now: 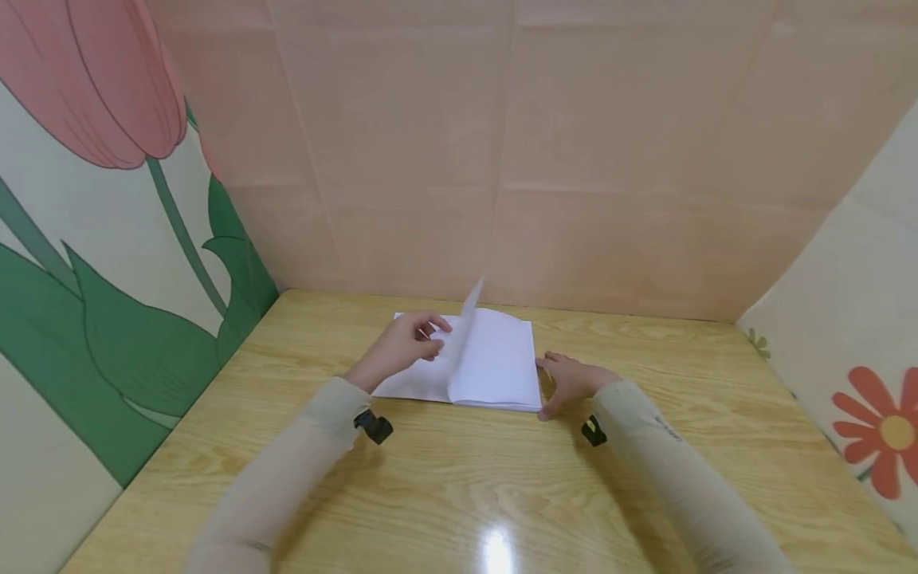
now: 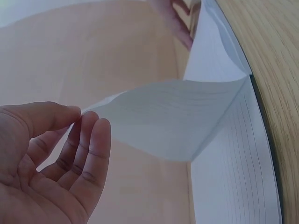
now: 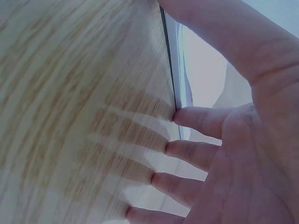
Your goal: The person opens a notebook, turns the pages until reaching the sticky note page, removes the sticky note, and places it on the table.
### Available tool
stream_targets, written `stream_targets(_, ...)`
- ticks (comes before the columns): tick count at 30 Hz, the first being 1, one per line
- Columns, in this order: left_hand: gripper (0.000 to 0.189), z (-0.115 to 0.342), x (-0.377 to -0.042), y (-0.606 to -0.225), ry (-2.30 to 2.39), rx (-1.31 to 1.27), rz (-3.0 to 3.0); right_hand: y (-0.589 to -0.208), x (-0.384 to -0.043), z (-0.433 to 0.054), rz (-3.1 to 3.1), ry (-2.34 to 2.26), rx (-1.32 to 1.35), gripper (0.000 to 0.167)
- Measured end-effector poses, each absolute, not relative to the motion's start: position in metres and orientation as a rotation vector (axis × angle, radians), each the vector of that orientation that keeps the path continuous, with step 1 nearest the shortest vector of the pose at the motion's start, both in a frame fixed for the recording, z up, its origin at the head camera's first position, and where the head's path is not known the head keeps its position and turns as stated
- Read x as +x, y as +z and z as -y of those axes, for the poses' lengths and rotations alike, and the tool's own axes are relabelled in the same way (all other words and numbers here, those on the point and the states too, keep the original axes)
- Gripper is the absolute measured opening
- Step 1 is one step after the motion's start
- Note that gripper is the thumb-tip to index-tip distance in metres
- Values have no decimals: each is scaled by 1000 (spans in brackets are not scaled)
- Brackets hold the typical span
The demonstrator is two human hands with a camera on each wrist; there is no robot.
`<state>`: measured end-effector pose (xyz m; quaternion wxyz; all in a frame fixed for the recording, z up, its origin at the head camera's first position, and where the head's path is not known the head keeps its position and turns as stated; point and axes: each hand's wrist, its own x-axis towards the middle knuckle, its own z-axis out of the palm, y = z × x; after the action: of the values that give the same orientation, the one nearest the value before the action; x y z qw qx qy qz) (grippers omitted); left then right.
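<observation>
A lined notebook (image 1: pixel 502 363) lies spread on the table, with blank-looking ruled pages on both sides. One raised page (image 1: pixel 466 323) stands up near the spine, and in the left wrist view this page (image 2: pixel 159 116) bows between the spine and the hand. My left hand (image 1: pixel 409 336) pinches its free edge between thumb and fingertips, the other fingers bent loosely behind. At the notebook's right edge rests my right hand (image 1: pixel 568 379), thumb near the close corner. Seen from the right wrist, the spread fingers (image 3: pixel 198 122) touch the table, the index fingertip right against the notebook's edge (image 3: pixel 174 60).
The wood-grain table (image 1: pixel 459 470) extends around the notebook. Behind it rises a plain pinkish-tan backdrop (image 1: pixel 502 159). Side panels carry a painted tulip (image 1: pixel 107 88) on the left and a red flower (image 1: pixel 878 430) on the right. A dark wrist device (image 1: pixel 373 426) sits at the left cuff.
</observation>
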<state>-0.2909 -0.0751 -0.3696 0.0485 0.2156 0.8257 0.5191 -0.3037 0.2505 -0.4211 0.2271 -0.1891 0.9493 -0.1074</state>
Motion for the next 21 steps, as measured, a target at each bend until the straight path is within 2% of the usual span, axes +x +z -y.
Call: stream_targets(21,25,123,-286,-386,1617,445,-2554,-425,-306,-254,-2614,-320,-521,114)
